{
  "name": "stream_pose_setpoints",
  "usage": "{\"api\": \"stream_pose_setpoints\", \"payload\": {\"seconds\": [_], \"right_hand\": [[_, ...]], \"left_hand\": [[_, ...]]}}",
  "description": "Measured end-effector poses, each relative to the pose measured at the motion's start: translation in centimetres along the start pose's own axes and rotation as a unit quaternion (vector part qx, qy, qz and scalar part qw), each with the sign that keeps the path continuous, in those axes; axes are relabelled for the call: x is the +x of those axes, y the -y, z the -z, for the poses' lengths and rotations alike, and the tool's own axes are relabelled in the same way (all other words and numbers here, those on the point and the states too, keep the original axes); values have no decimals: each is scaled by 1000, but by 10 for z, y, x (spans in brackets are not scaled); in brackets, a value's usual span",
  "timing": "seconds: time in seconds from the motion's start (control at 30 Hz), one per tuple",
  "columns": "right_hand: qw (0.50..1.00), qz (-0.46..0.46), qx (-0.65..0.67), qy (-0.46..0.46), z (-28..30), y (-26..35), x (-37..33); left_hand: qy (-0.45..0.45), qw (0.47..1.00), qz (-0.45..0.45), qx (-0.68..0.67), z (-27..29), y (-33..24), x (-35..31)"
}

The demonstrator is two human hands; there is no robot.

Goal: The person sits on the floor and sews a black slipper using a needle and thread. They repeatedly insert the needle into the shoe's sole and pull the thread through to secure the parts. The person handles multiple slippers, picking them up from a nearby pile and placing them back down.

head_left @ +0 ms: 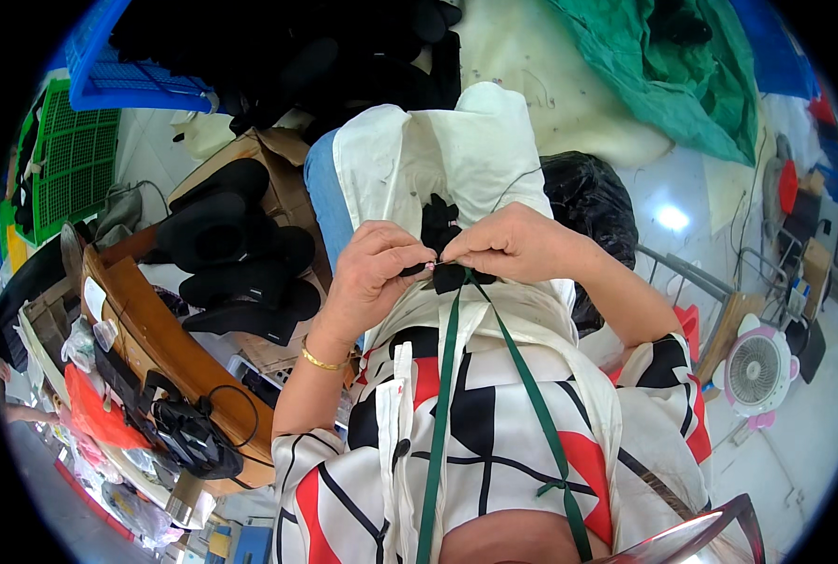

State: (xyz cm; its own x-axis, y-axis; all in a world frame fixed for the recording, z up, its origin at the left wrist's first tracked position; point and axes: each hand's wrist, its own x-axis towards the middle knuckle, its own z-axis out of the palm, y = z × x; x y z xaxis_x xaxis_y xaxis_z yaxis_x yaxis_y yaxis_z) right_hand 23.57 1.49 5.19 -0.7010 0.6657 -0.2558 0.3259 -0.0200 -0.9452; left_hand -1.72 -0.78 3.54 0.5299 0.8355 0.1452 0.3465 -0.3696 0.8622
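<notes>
Left hand (377, 273) and right hand (522, 246) meet, thumbs and fingers pinched closed at a soft black piece (449, 279) above the lap!
They're nearly touching, presumably to steady one tiny spot; whatever pale bit sits between the fingertips is too small to tell. Creased white apron (489, 155) cloth spreads beneath, flat green ribbon (448, 376) runs down the shirt (475, 414), and rounded, matte black pads (240, 235) heap at the left, seemingly for easy reach.

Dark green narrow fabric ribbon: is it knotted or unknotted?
Knotted: the ribbon shows a small knot sticking out from its right strand.
</notes>
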Motion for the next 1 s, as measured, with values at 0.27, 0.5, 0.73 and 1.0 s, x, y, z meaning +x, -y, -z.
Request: {"api": "stream_pose_setpoints", "payload": {"seconds": [0.27,0.5,0.73,1.0], "right_hand": [[999,37,-11,21,1,-6,-1],[995,26,93,41,-6,-11,3],[992,28,119,12,-23,-17,2],[984,-89,151,35,-23,-5,2]], "left_hand": [[9,1000,4,5,0,-2,0],[-4,999,-1,-48,-4,1,-6],[-23,997,11,-72,-8,-4,-11],[-21,998,13,-50,-7,-7,-11]]}}
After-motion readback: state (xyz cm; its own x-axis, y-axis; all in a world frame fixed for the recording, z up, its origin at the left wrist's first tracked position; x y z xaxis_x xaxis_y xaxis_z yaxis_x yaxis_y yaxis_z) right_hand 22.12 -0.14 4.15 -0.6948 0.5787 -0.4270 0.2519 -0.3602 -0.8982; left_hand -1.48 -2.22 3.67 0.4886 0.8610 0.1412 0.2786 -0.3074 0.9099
